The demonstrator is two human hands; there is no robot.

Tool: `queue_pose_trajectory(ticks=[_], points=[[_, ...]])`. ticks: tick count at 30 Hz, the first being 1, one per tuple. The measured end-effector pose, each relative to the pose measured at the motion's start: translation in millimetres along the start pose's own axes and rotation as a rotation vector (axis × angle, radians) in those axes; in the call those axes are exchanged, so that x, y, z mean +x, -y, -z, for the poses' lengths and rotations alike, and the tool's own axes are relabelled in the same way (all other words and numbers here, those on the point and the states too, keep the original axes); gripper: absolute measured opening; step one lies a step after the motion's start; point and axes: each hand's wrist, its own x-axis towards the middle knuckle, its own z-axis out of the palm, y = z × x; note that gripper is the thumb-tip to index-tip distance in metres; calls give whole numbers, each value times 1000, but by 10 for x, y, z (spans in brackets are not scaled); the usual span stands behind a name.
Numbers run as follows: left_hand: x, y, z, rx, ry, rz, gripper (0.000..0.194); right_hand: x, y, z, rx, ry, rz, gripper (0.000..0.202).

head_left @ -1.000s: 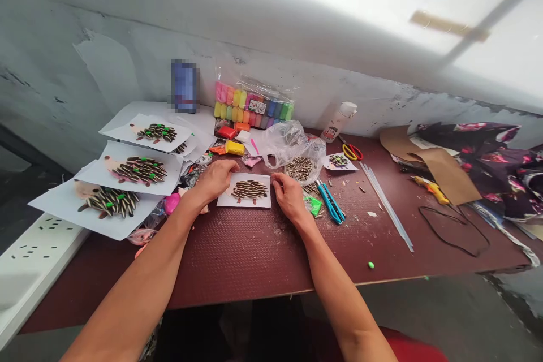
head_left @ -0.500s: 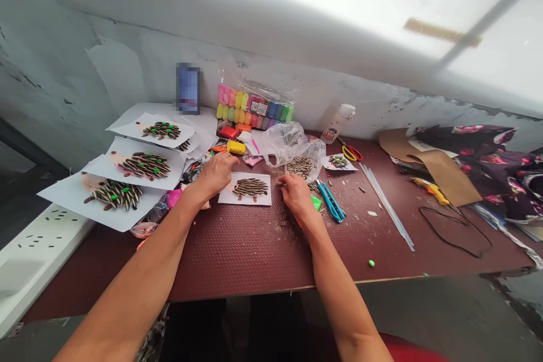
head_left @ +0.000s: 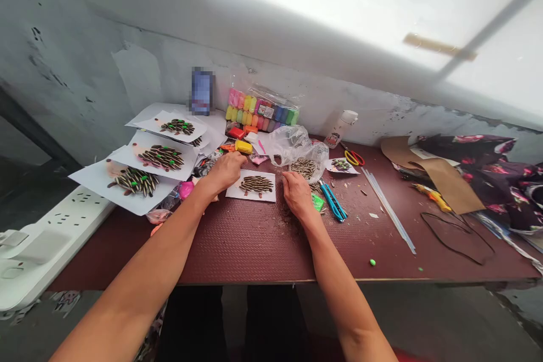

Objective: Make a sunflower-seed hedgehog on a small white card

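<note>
A white card (head_left: 234,190) lies flat on the table, bearing a hedgehog picture (head_left: 257,184) whose spines are striped sunflower seeds. My left hand (head_left: 226,172) is over the card's upper left corner, fingers bunched together and pointing towards the yellow clay packet (head_left: 243,146). At the card's right side is my right hand (head_left: 297,193), its fingers curled in a pinch. What either hand holds, if anything, is too small to make out. Just beyond the right hand, a heap of sunflower seeds (head_left: 302,167) spills from a clear plastic bag (head_left: 289,141).
Finished-looking hedgehog cards (head_left: 159,158) with green dots are stacked at left, beside a white power strip (head_left: 63,226). A blue cutter (head_left: 334,202), scissors (head_left: 353,157), glue sticks (head_left: 389,212) and a yellow glue gun (head_left: 436,198) lie right. Behind are coloured clay packs (head_left: 261,110) and a bottle (head_left: 340,128).
The view has turned slightly left, so the table's things appear shifted to the right. Both hands keep about the same places beside the card, with only slight motion.
</note>
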Motion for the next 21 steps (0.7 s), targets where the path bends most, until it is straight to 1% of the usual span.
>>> queue_pose_trajectory(ticks=[3,7,13,17,21], points=[[-5,-49,6,2,-3,-14,39,-4,6,-17,-1,-7,20,33],[-16,-113,32,14,12,-24,38,-13,15,-17,-17,15,20,33],[-31,-181,35,43,76,-32,40,-24,32,10,-83,82,21,38],[-37,-167,-17,60,116,-42,42,-19,60,37,-94,114,18,39],[-41,-128,-68,51,119,-42,42,-17,108,77,-105,177,-4,39]])
